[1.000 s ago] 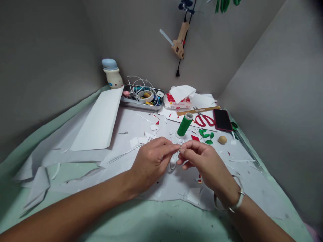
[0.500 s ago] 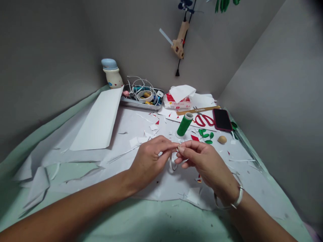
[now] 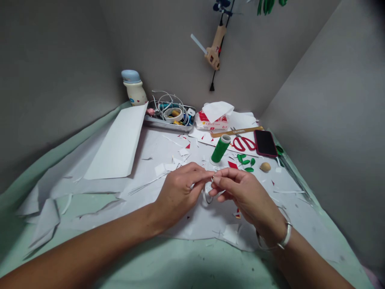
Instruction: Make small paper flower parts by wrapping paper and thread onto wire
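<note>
Both hands meet at the middle of the paper-covered table. My left hand (image 3: 180, 192) pinches the top of a narrow white paper strip (image 3: 206, 195) that curls into a loop below the fingertips. My right hand (image 3: 242, 192), with a silver bangle on the wrist, pinches the same strip from the other side, thumb and forefinger pressed together. The fingertips of the two hands touch. A green spool (image 3: 220, 148) stands just behind them.
A folded white sheet (image 3: 118, 144) lies at the left. At the back are a metal tray (image 3: 168, 122) of cables and tape, a tissue pack (image 3: 212, 120), red scissors (image 3: 244, 143), a ruler, a phone (image 3: 264, 143). A glue gun (image 3: 213, 52) hangs on the wall. Paper scraps lie scattered.
The hands stay pinched together in almost the same place. The curl of the strip below the fingers has shifted slightly.
</note>
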Demonstrator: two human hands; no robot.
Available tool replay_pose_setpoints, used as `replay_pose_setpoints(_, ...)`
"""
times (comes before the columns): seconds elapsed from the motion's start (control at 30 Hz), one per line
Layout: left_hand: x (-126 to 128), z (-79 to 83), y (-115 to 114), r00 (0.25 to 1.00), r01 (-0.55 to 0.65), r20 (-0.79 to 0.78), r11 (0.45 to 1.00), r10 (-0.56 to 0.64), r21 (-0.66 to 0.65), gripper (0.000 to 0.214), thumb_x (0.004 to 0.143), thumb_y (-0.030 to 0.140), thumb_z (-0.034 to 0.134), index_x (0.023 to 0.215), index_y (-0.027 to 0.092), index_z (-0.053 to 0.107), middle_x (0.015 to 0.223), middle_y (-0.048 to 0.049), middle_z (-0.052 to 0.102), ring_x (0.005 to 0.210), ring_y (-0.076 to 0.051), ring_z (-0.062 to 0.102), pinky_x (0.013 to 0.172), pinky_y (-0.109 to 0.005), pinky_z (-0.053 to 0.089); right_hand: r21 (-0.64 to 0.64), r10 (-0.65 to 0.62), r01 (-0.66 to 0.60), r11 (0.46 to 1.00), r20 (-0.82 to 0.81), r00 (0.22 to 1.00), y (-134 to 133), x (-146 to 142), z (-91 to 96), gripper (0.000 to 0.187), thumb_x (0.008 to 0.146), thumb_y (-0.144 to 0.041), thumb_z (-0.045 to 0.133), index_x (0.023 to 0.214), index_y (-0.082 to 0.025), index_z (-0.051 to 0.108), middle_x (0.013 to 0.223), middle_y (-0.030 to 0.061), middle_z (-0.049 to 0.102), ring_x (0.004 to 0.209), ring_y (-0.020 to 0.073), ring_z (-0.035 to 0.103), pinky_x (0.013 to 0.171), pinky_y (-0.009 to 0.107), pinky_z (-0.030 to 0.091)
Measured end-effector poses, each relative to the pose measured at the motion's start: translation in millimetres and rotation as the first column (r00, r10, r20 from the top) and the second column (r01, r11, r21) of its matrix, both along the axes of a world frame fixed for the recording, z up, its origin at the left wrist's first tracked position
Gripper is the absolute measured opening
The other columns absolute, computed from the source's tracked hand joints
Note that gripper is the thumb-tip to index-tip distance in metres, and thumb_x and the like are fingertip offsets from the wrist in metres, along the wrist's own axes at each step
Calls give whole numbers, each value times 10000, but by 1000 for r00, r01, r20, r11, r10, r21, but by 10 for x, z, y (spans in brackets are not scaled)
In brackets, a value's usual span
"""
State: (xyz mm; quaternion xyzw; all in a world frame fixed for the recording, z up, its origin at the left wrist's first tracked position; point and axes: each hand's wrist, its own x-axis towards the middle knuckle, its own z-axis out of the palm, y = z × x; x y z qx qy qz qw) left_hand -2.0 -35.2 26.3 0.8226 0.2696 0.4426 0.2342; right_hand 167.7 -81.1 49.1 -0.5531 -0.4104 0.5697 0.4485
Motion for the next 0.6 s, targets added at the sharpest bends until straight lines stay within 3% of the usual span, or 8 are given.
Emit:
replay_pose_setpoints(0.3,3,30,-13,1000,-3,-11,1000,3,13,288,848,48,558,1011,198,743,859,-47,717,761,-140,656,673,-271,546,-21,-7,7,1000,15,1000,3,-19,17,119,769,-281,679,781,-163,678,703,41,700,647,140,667,582,246,526)
replay_pose_setpoints(0.6,7,37,0,999,28,41,996,-25,-88,234,848,77,604,964,217,751,852,-27,726,769,-133,668,692,-259,545,-7,10,-10,1000,9,1000,-5,-4,15,135,780,-292,677,801,-159,678,717,43,702,652,136,668,584,241,522)
